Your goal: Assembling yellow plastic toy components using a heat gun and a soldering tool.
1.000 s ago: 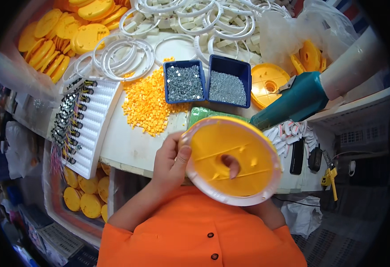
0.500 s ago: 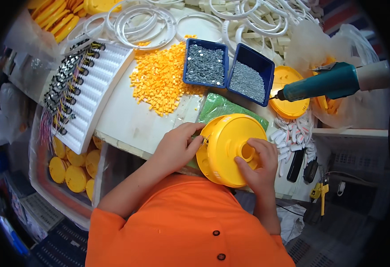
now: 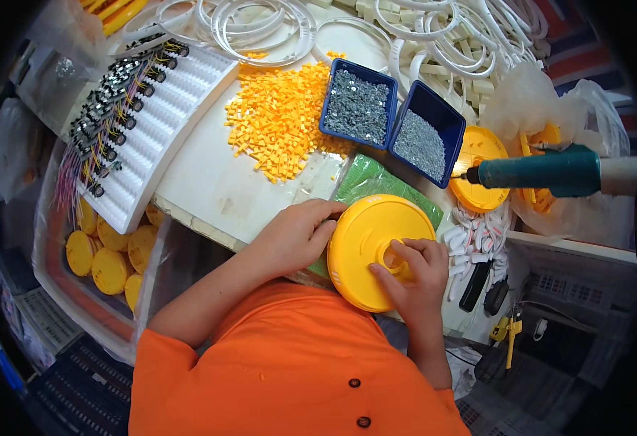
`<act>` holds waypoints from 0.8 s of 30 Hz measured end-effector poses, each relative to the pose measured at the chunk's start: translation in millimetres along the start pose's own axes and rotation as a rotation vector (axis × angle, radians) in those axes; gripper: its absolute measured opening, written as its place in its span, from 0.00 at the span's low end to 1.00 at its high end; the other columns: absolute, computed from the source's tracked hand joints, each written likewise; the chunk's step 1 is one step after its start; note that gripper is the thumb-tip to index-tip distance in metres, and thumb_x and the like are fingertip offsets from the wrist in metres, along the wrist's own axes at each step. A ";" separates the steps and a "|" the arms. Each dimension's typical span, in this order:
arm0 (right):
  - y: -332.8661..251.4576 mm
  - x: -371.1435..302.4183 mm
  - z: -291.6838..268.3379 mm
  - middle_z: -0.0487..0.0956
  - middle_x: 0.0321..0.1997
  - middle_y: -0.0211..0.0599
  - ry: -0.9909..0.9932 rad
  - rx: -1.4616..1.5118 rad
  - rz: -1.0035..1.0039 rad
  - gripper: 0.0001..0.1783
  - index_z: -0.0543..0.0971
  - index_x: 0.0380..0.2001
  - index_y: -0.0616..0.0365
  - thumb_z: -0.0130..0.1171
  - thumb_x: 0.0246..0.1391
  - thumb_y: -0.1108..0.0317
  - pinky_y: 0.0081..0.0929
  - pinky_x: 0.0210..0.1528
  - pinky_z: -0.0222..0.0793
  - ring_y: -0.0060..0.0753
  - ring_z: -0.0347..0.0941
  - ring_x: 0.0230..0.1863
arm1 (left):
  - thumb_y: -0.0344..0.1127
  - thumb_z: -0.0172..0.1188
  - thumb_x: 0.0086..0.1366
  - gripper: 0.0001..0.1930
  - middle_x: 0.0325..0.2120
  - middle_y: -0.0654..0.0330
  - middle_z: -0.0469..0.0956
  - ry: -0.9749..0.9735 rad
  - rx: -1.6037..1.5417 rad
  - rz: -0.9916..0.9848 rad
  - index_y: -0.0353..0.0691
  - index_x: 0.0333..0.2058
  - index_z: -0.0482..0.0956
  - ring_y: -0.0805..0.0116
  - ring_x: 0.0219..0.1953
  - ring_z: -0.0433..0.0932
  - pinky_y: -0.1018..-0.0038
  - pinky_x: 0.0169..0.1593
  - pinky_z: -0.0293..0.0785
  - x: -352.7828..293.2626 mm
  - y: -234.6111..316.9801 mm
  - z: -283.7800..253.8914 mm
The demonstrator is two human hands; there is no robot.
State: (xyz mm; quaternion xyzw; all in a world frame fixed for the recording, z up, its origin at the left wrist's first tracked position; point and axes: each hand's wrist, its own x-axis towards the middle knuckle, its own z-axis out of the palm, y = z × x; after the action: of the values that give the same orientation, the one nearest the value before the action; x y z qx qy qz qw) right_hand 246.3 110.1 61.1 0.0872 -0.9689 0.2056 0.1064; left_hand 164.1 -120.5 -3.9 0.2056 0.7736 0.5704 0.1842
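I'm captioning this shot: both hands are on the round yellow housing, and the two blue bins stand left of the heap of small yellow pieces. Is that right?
Not quite: the head view shows the two blue bins standing right of the heap of small yellow pieces, not left. The left hand and right hand are on the round yellow housing, as you say.

Passage over bare tabletop point(image 3: 209, 196) left of green packet point(image 3: 387, 183); blue bins point(image 3: 442, 120) block beyond, teal driver point(image 3: 544, 174) right.

Wht tbl point(image 3: 208, 178) w/ yel. pcs point(image 3: 278, 116), blu. bins point(image 3: 443, 122)
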 end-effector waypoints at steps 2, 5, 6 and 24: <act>1.5 -1.3 2.0 0.79 0.39 0.39 -0.011 -0.009 -0.006 0.24 0.85 0.40 0.57 0.80 0.35 0.65 0.38 0.46 0.69 0.44 0.73 0.43 | 0.29 0.53 0.68 0.18 0.48 0.44 0.81 0.002 0.002 -0.008 0.32 0.55 0.77 0.48 0.51 0.80 0.63 0.56 0.75 -0.1 -0.7 0.3; 2.7 -5.4 6.4 0.79 0.39 0.40 -0.020 0.013 0.015 0.24 0.85 0.40 0.57 0.80 0.35 0.66 0.37 0.46 0.70 0.44 0.73 0.42 | 0.29 0.53 0.68 0.18 0.48 0.44 0.81 0.013 0.009 -0.003 0.32 0.54 0.77 0.47 0.51 0.80 0.62 0.56 0.75 -0.2 -3.3 2.7; 3.0 -6.9 7.7 0.79 0.39 0.40 -0.016 0.011 0.018 0.24 0.85 0.40 0.57 0.80 0.35 0.66 0.37 0.46 0.70 0.44 0.74 0.43 | 0.29 0.53 0.68 0.17 0.48 0.44 0.81 0.022 0.019 0.007 0.32 0.54 0.77 0.47 0.51 0.80 0.62 0.56 0.75 -0.4 -4.7 3.8; 11.9 -12.2 14.8 0.77 0.40 0.40 0.004 0.005 -0.016 0.21 0.84 0.40 0.55 0.77 0.39 0.63 0.40 0.43 0.71 0.45 0.74 0.41 | 0.33 0.53 0.68 0.16 0.42 0.43 0.81 0.088 0.074 0.065 0.34 0.51 0.79 0.43 0.45 0.80 0.57 0.51 0.77 0.5 3.2 8.4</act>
State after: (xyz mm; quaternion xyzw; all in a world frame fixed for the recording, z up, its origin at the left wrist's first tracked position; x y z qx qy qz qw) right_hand 253.0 116.2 40.4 0.0950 -0.9674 0.2074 0.1100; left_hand 168.3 -112.6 -3.2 0.2119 0.7944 0.5556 0.1237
